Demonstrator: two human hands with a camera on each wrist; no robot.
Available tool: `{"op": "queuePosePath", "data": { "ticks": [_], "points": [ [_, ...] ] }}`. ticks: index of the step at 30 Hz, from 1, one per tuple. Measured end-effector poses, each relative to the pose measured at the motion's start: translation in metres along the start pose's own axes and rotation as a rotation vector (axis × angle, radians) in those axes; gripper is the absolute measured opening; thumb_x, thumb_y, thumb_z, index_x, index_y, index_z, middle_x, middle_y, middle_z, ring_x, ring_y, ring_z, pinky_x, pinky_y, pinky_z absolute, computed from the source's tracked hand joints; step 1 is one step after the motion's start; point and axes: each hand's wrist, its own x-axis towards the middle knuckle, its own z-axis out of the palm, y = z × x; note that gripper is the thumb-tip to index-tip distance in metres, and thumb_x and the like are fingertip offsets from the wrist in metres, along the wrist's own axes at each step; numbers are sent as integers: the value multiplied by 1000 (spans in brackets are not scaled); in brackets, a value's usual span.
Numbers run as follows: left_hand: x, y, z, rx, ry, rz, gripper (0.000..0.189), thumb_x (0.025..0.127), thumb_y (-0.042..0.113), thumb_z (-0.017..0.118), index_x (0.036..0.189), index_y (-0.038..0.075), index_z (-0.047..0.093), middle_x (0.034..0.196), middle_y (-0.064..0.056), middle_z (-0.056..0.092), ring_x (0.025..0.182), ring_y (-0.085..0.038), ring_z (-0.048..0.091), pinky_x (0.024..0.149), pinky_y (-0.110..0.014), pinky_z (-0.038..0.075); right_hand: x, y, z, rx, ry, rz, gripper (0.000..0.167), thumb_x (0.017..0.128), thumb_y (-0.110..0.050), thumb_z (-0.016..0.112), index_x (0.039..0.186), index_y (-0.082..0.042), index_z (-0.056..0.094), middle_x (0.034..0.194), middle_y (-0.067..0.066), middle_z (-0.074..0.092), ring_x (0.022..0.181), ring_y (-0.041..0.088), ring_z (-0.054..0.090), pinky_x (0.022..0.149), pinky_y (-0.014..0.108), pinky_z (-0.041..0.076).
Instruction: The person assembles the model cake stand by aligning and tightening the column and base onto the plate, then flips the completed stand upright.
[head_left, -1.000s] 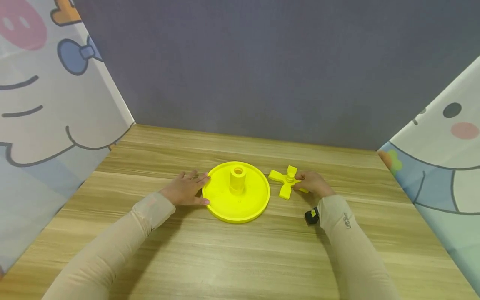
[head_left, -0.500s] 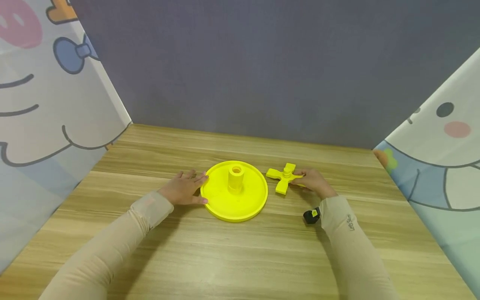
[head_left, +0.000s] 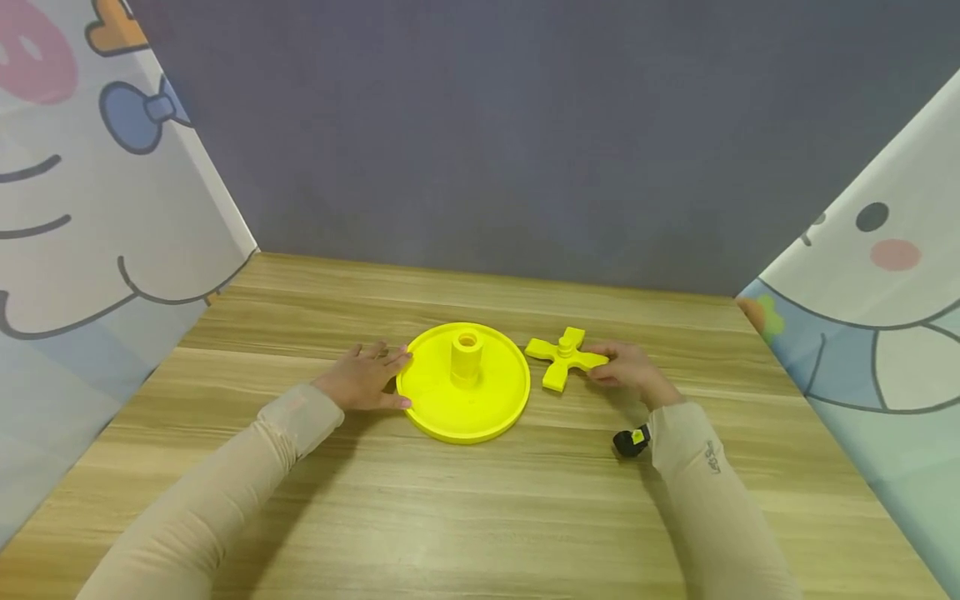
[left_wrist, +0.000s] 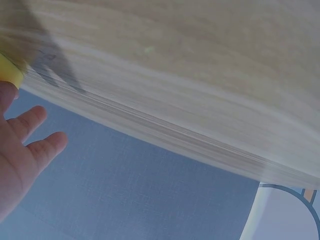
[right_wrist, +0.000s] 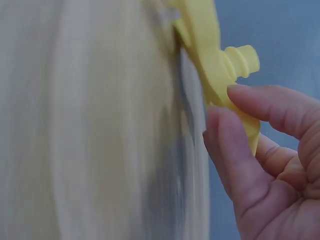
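A round yellow tray-like disc [head_left: 427, 400] with a raised rim lies on the wooden table. From its middle rises a hollow yellow post [head_left: 467, 362]. My left hand [head_left: 363, 379] rests at the disc's left edge, fingers spread, thumb and fingertips at the rim. To the right is a yellow four-armed cross piece [head_left: 564, 354] with a short threaded stub [right_wrist: 242, 60] at its centre. My right hand [head_left: 626, 368] pinches the cross's right arm between thumb and fingers. In the right wrist view the stub points away from the table.
The wooden table [head_left: 420, 517] ends at a dark grey panel [head_left: 495, 150] behind. Cartoon-printed cloths stand on both sides. A small black device [head_left: 632, 440] sits at the right wrist.
The right hand has turned the cross slightly, and its wrist has shifted a little outward. The left hand stays at the disc's edge. The whole head view has drifted slightly left.
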Motion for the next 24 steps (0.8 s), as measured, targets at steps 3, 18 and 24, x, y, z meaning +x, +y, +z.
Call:
{"op": "queuePosePath", "data": {
  "ticks": [3, 18, 24],
  "points": [
    [1, -1, 1, 8, 3, 2, 86, 89, 60, 53, 150, 3, 29, 155, -15, 25, 139, -46, 22, 107, -66, 18, -2, 1, 1, -76, 52, -13, 57, 83, 4, 67, 135, 11, 46, 136, 34, 42, 69, 7, 63, 68, 25, 57],
    [2, -3, 3, 9, 18, 17, 85, 90, 59, 53, 148, 2, 31, 154, -16, 27, 138, -47, 23, 106, -66, 20, -13, -2, 6, 53, 236, -56, 55, 79, 1, 71, 128, 13, 51, 96, 9, 61, 70, 5, 60, 69, 21, 55],
    [1, -3, 2, 3, 17, 22, 85, 90, 59, 53, 149, 2, 31, 154, -17, 26, 138, -48, 22, 106, -67, 20, -11, -15, 11, -95, 362, -148, 49, 77, -4, 72, 123, 9, 58, 111, 21, 63, 76, 11, 54, 64, 17, 49]
  ]
}}
